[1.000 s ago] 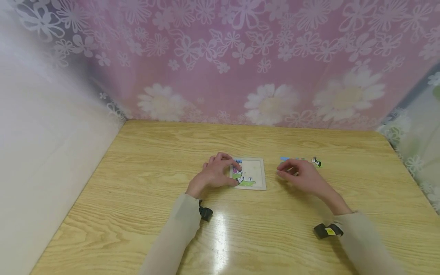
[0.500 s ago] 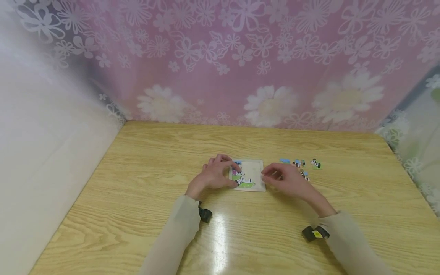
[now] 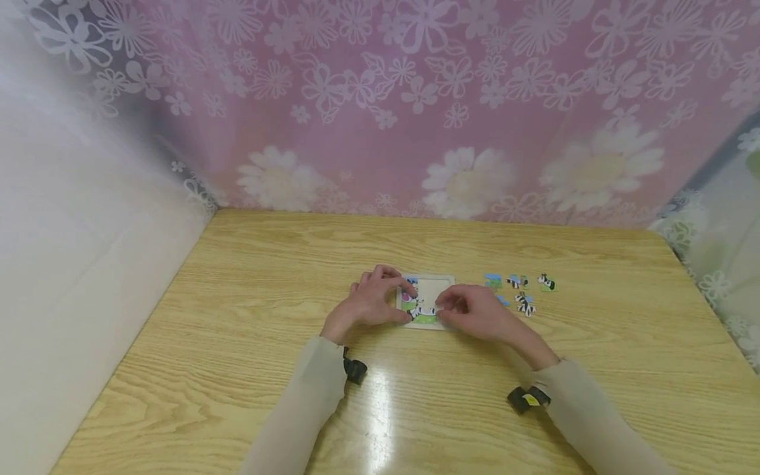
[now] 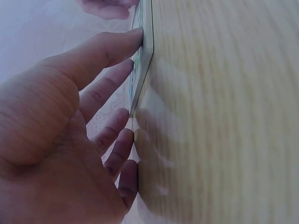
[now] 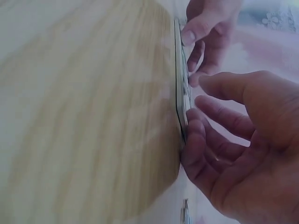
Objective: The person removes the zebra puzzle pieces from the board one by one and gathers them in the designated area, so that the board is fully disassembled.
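A small square picture puzzle tray (image 3: 425,276) lies on the table, with zebra-patterned pieces (image 3: 424,318) along its left side and bottom. My left hand (image 3: 371,298) rests at the tray's left side, its thumb and index finger touching the surface. In the left wrist view, the left hand's (image 4: 70,107) other fingers lie beside the tray. My right hand (image 3: 475,310) reaches over the tray's right side, fingertips near the bottom pieces. In the right wrist view, thumb and index finger of the right hand (image 5: 243,135) stand apart, with nothing visible between them.
Several loose puzzle pieces (image 3: 525,305) lie to the right of the tray, near the right hand. The wood-grain table (image 3: 267,264) meets a pink flowered curtain (image 3: 368,132) at the back. A white wall (image 3: 89,231) borders the left.
My right hand has moved left from beside the loose pieces onto the tray's right side, uncovering more of those pieces. My left hand has stayed at the tray.
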`<state>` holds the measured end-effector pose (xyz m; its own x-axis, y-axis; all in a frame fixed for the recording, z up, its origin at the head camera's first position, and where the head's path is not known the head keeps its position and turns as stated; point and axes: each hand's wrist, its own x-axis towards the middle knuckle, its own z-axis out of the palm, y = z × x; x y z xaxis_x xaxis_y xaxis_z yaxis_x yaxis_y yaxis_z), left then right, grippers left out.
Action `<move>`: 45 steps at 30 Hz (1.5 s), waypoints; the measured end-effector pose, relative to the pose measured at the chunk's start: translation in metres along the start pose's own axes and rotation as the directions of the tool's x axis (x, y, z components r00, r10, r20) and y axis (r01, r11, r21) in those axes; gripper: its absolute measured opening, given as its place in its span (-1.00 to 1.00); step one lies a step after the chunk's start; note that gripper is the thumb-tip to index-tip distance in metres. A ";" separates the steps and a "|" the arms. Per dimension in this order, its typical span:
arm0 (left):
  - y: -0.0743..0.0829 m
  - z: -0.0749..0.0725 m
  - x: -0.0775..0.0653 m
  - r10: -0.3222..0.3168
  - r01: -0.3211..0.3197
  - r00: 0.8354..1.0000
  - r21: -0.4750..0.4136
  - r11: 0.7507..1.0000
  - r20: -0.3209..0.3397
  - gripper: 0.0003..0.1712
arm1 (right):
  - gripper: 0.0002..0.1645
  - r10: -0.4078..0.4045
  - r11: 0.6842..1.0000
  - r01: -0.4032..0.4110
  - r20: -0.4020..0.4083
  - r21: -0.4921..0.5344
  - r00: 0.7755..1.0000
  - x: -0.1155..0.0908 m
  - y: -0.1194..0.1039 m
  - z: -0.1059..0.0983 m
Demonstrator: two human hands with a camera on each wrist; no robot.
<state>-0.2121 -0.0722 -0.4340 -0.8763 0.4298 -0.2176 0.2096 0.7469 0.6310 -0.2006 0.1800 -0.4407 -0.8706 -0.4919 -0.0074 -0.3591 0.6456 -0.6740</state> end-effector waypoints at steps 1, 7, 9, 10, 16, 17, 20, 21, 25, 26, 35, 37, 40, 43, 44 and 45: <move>0.000 0.000 0.000 0.000 0.000 1.000 0.000 1.000 -0.001 -0.58 | -0.82 -0.005 1.000 0.005 0.001 -0.012 1.000 0.001 -0.001 0.001; 0.001 -0.001 0.001 -0.004 0.003 1.000 0.004 1.000 0.002 -0.57 | -0.81 -0.005 0.997 0.005 -0.007 -0.074 1.000 0.005 -0.004 0.005; 0.001 -0.001 0.001 -0.006 0.006 1.000 0.007 1.000 0.003 -0.57 | -0.81 0.006 0.997 -0.007 -0.007 -0.076 1.000 0.005 -0.006 0.005; 0.001 -0.002 0.001 -0.008 0.008 1.000 0.010 1.000 0.003 -0.57 | -0.81 0.009 0.997 -0.009 -0.007 -0.076 1.000 0.005 -0.007 0.005; 0.002 -0.002 0.001 -0.018 0.018 1.000 0.017 1.000 0.001 -0.58 | -0.81 0.035 0.996 -0.035 0.002 -0.077 0.999 0.005 -0.008 0.006; 0.002 -0.002 0.001 -0.018 0.018 1.000 0.018 1.000 0.000 -0.58 | -0.81 0.038 0.996 -0.038 0.003 -0.078 0.999 0.005 -0.008 0.006; 0.002 -0.002 0.002 -0.018 0.018 1.000 0.019 1.000 0.000 -0.58 | -0.81 0.040 0.996 -0.040 0.005 -0.075 0.999 0.005 -0.009 0.006; 0.002 -0.002 0.001 -0.018 0.018 1.000 0.018 1.000 0.001 -0.59 | -0.81 0.039 0.996 -0.039 0.004 -0.075 0.999 0.005 -0.009 0.005; 0.002 -0.001 0.002 -0.021 0.021 1.000 0.013 1.000 0.002 -0.58 | -0.81 0.038 0.997 -0.038 0.005 -0.074 0.999 0.004 -0.009 0.005; 0.002 -0.001 0.002 -0.021 0.021 1.000 0.011 1.000 0.001 -0.58 | -0.81 0.040 0.996 -0.039 0.004 -0.074 0.999 0.004 -0.009 0.006; 0.002 0.000 0.001 -0.016 0.016 1.000 0.007 1.000 -0.001 -0.59 | -0.83 0.060 0.997 -0.059 0.018 -0.048 0.998 0.005 -0.008 0.007; 0.002 0.000 0.001 -0.016 0.016 1.000 0.007 1.000 -0.002 -0.59 | -0.83 0.064 0.997 -0.063 0.023 -0.039 0.998 0.005 -0.008 0.008; 0.001 0.000 0.001 -0.016 0.016 1.000 0.006 1.000 -0.004 -0.60 | -0.84 0.073 0.997 -0.072 0.033 -0.028 0.997 0.005 -0.009 0.008; 0.002 0.001 0.001 -0.020 0.020 1.000 0.010 1.000 -0.009 -0.60 | -0.84 0.087 0.996 -0.086 0.041 -0.023 0.995 0.005 -0.009 0.009; 0.002 0.001 0.001 -0.021 0.022 1.000 0.010 1.000 -0.009 -0.60 | -0.84 0.091 0.996 -0.090 0.043 -0.023 0.995 0.005 -0.009 0.009; 0.002 0.001 0.001 -0.023 0.024 1.000 0.013 1.000 -0.012 -0.60 | -0.83 0.096 0.995 -0.095 0.045 -0.023 0.994 0.005 -0.009 0.009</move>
<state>-0.2122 -0.0695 -0.4341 -0.8859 0.4063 -0.2238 0.1945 0.7634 0.6160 -0.1985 0.1668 -0.4407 -0.8850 -0.4534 -0.1057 -0.2821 0.7029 -0.6529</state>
